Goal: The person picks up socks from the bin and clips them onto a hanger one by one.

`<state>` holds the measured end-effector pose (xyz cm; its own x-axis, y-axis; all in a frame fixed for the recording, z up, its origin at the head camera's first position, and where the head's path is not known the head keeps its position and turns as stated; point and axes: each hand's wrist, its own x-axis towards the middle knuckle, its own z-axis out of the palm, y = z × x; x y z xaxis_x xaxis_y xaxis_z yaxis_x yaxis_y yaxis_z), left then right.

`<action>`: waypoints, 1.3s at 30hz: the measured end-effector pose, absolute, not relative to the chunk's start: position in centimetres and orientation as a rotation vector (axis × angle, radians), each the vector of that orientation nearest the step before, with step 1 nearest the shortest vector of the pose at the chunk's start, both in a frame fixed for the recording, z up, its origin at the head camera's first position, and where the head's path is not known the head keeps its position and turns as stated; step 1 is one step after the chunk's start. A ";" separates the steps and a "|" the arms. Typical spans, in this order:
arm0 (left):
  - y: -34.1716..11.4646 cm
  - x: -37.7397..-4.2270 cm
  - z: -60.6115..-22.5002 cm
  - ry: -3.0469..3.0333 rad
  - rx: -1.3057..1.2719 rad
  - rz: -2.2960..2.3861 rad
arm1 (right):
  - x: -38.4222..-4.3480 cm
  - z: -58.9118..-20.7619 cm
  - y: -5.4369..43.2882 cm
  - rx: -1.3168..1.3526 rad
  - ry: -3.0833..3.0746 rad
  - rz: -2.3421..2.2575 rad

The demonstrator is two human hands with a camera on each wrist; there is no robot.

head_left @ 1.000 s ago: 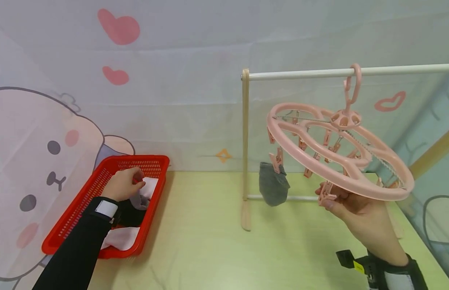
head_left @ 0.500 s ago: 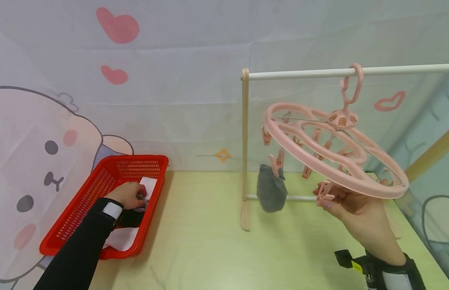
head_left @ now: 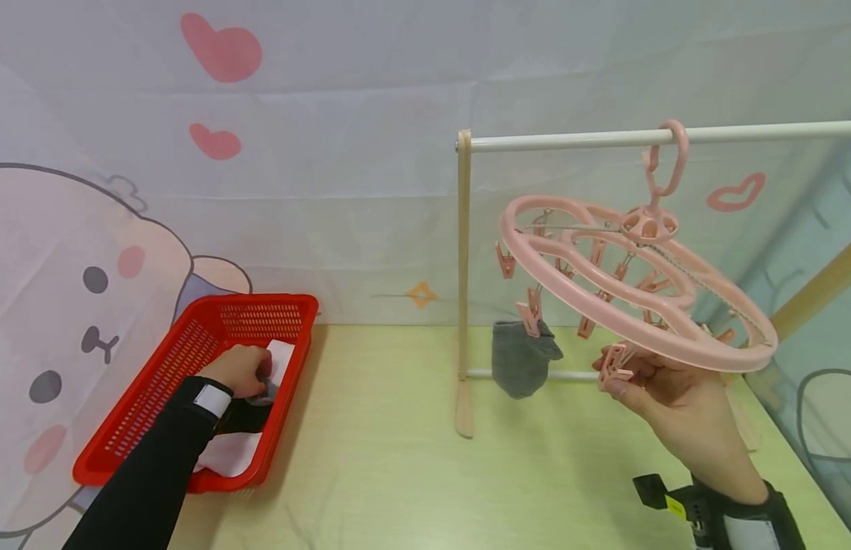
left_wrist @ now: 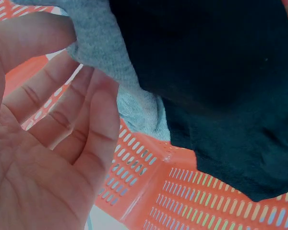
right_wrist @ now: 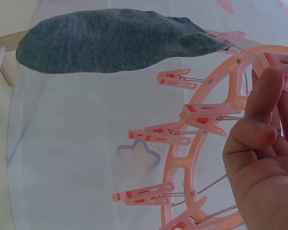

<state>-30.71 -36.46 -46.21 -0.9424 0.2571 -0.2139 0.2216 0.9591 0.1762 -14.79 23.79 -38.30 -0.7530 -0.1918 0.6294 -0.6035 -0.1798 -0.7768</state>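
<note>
My left hand [head_left: 241,371] reaches into a red plastic basket [head_left: 143,397]. In the left wrist view its thumb and fingertips pinch the edge of a light grey sock [left_wrist: 103,43]. Black cloth [left_wrist: 206,62] lies against that sock. On the right, my right hand [head_left: 680,405] grips a pink clothespin [head_left: 614,367] at the near rim of a round pink drying hanger [head_left: 607,315]. The hanger tilts down toward this hand. A dark grey sock [head_left: 520,359] hangs from another clothespin [head_left: 530,313] on the hanger's left side.
The hanger's hook goes over a white rail [head_left: 570,141] with a wooden post [head_left: 464,252] at its left. White cloth [head_left: 229,452] lies in the basket. Basket and rack stand on a pale table [head_left: 377,458] before a printed curtain [head_left: 370,168].
My left hand has lowered deeper into the basket and taken hold of the light grey sock. The hanger has shifted slightly left, and its hanging sock sways. My right hand keeps its grip.
</note>
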 end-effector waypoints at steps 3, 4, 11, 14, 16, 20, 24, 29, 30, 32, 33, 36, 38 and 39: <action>-37.0 -31.1 -46.6 2.892 0.356 0.239 | -14.8 -38.2 23.8 0.918 -1.790 2.018; -37.1 -31.2 -46.7 2.896 0.361 0.242 | -14.8 -38.2 23.8 0.919 -1.789 2.022; -37.5 -31.2 -46.4 2.934 0.386 0.273 | -14.2 -37.7 23.6 0.821 -1.892 1.986; -37.6 -30.9 -45.9 2.932 0.390 0.296 | -14.1 -37.6 23.6 0.780 -1.930 1.971; -37.5 -30.7 -45.6 2.928 0.394 0.294 | -14.2 -37.6 23.6 0.795 -1.916 1.978; -36.9 -30.1 -45.2 2.880 0.424 0.305 | -14.4 -37.8 23.8 0.860 -1.853 2.007; -35.9 -29.2 -44.7 2.766 0.456 0.325 | -14.6 -38.0 23.9 0.907 -1.806 2.022; -34.9 -28.0 -44.0 2.687 0.428 0.294 | -14.7 -38.1 23.9 0.904 -1.800 2.018; -34.9 -28.0 -44.1 2.697 0.427 0.278 | -14.7 -38.1 24.0 0.912 -1.791 2.023; -35.2 -28.4 -44.5 2.736 0.430 0.244 | -14.7 -38.0 24.0 0.915 -1.789 2.018; -35.4 -28.7 -44.9 2.764 0.434 0.227 | -14.7 -38.0 24.0 0.915 -1.790 2.014; -36.3 -29.6 -45.7 2.857 0.429 0.175 | -14.7 -38.0 23.9 0.913 -1.793 2.005; -36.8 -30.0 -45.9 2.889 0.393 0.151 | -14.6 -38.0 23.9 0.909 -1.793 2.006; -37.0 -30.2 -46.0 2.894 0.365 0.152 | -14.6 -38.0 23.9 0.908 -1.792 2.006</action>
<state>-30.19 -37.04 -45.99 -0.9449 0.2557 -0.2043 0.2330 0.9639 0.1289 -14.62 23.94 -37.96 -0.7547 -0.1842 0.6297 -0.6050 -0.1761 -0.7765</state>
